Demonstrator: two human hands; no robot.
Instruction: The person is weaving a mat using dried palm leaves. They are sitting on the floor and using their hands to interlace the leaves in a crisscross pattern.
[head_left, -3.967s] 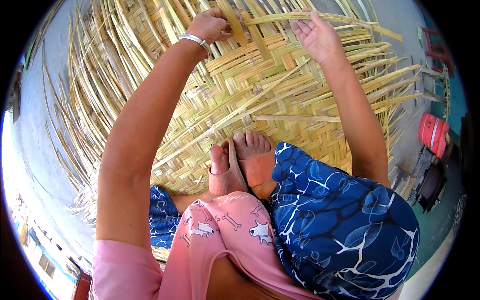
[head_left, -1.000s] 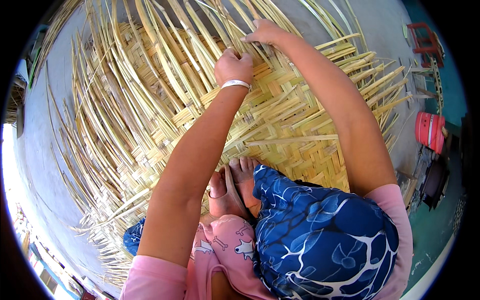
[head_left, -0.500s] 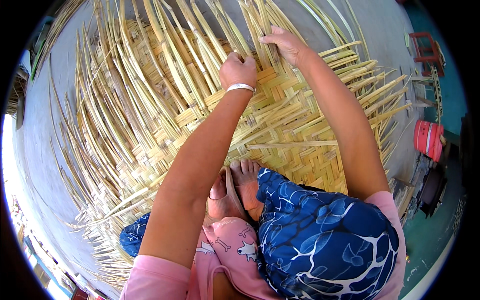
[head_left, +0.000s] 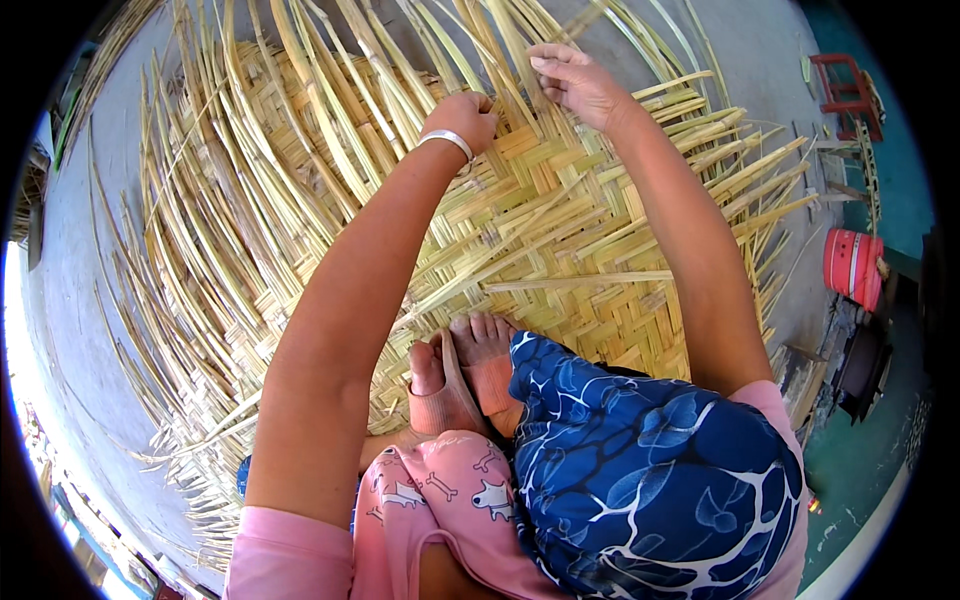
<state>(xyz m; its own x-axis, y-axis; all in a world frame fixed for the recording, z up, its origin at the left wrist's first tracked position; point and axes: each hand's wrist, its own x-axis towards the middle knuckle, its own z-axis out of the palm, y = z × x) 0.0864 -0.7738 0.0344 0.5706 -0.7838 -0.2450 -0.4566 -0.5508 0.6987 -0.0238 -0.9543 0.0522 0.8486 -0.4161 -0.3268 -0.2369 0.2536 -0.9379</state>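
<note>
A large woven mat [head_left: 560,240] of pale bamboo strips lies on the grey floor, with loose strips [head_left: 250,200] fanning out to the left and far side. My left hand [head_left: 462,118], a silver bangle on its wrist, is closed on loose strips at the weave's far edge. My right hand [head_left: 572,82] is just to its right, fingers curled about a thin strip [head_left: 590,20] that runs up and away. My bare feet [head_left: 462,375] rest on the mat's near part, beside my blue patterned and pink clothing.
A red plastic container [head_left: 852,268] stands at the right past the mat's edge, with dark objects [head_left: 860,370] below it. A red stool [head_left: 845,85] is at the far right. Grey concrete floor [head_left: 80,300] surrounds the mat on the left.
Both hands have shifted along the weave's far edge. The right hand has lifted off the mat and curled on a thin strip; the left stays closed on loose strips.
</note>
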